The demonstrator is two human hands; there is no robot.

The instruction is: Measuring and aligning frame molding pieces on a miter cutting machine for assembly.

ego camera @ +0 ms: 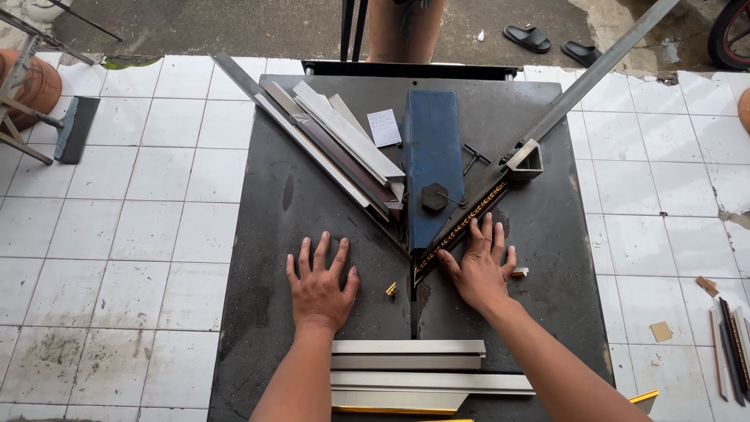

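No grip: right hand [480, 270] presses gold-trimmed moulding [462, 227], left hand [319, 287] flat on saw table [266, 234].

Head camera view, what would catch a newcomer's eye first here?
Probably the blue saw guard at the centre of the dark cutting table, with metal fences running out from it in a V. Next, the two bare hands flat on the table: the left hand on bare surface, the right hand pressing an ornate dark and gold moulding strip against the right fence.
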